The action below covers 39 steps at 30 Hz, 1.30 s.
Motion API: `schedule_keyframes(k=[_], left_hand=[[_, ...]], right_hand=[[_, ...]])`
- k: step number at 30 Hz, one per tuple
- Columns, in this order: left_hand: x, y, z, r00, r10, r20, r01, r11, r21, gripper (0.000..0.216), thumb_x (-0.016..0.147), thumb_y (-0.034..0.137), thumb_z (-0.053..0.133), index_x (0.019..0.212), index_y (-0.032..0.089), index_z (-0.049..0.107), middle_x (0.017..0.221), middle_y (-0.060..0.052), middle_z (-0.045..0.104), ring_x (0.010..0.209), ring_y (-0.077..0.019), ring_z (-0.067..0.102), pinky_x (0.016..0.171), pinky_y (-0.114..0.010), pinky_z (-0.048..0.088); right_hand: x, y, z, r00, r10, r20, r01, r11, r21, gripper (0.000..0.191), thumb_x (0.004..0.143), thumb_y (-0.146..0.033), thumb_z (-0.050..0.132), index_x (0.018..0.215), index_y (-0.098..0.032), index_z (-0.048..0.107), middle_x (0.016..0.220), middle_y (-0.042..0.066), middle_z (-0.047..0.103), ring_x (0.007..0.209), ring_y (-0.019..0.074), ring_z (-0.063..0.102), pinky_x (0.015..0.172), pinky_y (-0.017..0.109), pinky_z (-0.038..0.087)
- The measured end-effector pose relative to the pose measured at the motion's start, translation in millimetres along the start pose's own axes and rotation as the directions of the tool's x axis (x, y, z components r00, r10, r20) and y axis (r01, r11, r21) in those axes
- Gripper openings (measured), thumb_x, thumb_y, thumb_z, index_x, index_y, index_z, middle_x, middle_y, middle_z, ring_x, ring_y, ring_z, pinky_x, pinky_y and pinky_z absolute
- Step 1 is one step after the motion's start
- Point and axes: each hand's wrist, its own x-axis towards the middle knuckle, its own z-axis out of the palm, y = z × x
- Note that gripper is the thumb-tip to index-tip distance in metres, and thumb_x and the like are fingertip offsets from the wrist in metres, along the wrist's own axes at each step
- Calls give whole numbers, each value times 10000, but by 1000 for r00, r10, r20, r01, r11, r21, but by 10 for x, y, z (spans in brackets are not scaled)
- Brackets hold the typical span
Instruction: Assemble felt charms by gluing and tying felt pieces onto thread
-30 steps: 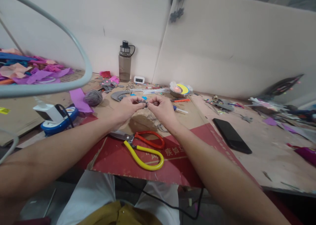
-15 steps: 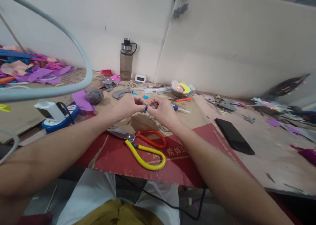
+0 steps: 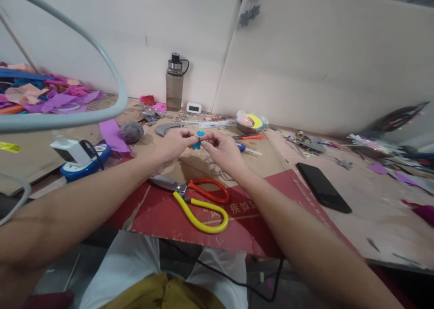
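Observation:
Over the cardboard, my left hand (image 3: 176, 144) pinches the edge of a small blue flower-shaped piece (image 3: 196, 144). Close beside it, my right hand (image 3: 223, 149) has thumb and forefinger pressed together at the same spot; what lies between them is too small to make out. Just behind the fingertips is another blue flower-shaped piece (image 3: 200, 133). Scissors (image 3: 183, 189) with one red and one yellow handle lie nearer me, beneath my wrists. A grey crescent-shaped piece (image 3: 166, 128) rests behind my left hand.
Grey yarn (image 3: 131, 132) and a blue-and-white power strip (image 3: 84, 162) are at left. At the back stand a water bottle (image 3: 174, 83), a small clock (image 3: 194, 107) and a metal bowl (image 3: 251, 123). A phone (image 3: 323, 187) lies right. A pale tube (image 3: 115, 87) arches at upper left.
The blue flower-shaped piece now shows more between my fingertips, and my fingers have shifted slightly around it. The view has moved a little; the scissors stay put.

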Motion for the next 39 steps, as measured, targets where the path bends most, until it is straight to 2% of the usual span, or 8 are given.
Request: schedule_keyframes(k=[4, 8, 12, 16, 22, 31, 36, 39], left_hand=[[-23, 15, 36, 1000, 12, -10, -13, 997, -70, 152, 693, 292, 619, 705, 145, 656, 615, 23, 550, 561, -88, 413, 562, -249, 299], [-37, 20, 53, 999, 35, -28, -37, 996, -82, 136, 695, 284, 616, 706, 152, 645, 623, 23, 558, 563, -91, 417, 570, -252, 314], [-37, 16, 64, 996, 61, -71, -68, 992, -104, 97, 691, 250, 613, 709, 157, 634, 643, 28, 579, 583, -92, 449, 613, -249, 357], [-39, 12, 72, 988, 80, -130, -92, 992, -86, 89, 685, 239, 615, 722, 160, 634, 684, 16, 606, 652, -110, 506, 656, -248, 384], [-55, 16, 81, 986, 61, -152, -79, 991, -110, 105, 699, 259, 610, 732, 159, 610, 672, 22, 564, 627, -103, 466, 593, -240, 342], [-49, 28, 99, 996, 27, -88, -45, 976, -211, 102, 701, 256, 613, 680, 166, 569, 595, 40, 479, 544, -85, 372, 526, -240, 278], [-48, 36, 106, 1000, -25, 11, 28, 936, -351, 124, 714, 263, 642, 685, 171, 564, 580, 40, 449, 527, -78, 374, 506, -235, 270], [-53, 50, 121, 997, -67, 46, 80, 906, -416, 147, 701, 263, 666, 669, 167, 558, 562, 42, 446, 510, -72, 380, 494, -226, 280]], right_hand=[[-12, -57, -13, 999, 17, -41, -16, 1000, 10, 203, 827, -348, 537, 763, -168, 605, 612, -28, 507, 580, 108, 415, 571, 255, 312], [-4, -86, -31, 997, 32, -68, -29, 999, 40, 232, 834, -355, 516, 689, -179, 558, 604, -33, 476, 597, 111, 404, 589, 262, 313], [0, -79, 0, 993, 83, -89, -72, 989, 130, 158, 785, -326, 569, 723, -181, 565, 617, -35, 500, 580, 105, 408, 567, 253, 320], [-15, -101, 45, 989, 113, -92, -90, 971, 222, 165, 763, -339, 596, 718, -187, 551, 612, -36, 508, 562, 98, 409, 537, 242, 321], [-14, -78, 103, 985, 159, -61, -139, 957, 255, 221, 751, -383, 600, 657, -198, 527, 548, -55, 445, 515, 91, 376, 501, 237, 315], [6, -46, 110, 966, 225, -129, -177, 936, 306, 197, 712, -362, 639, 714, -193, 537, 570, -55, 487, 499, 80, 375, 472, 223, 299], [10, -49, 98, 967, 249, -62, -200, 882, 426, 244, 693, -348, 654, 866, -185, 598, 563, -73, 478, 472, 69, 345, 466, 218, 281], [13, -50, 104, 958, 283, -46, -227, 848, 479, 225, 670, -350, 654, 810, -180, 604, 546, -77, 459, 464, 65, 330, 468, 222, 279]])
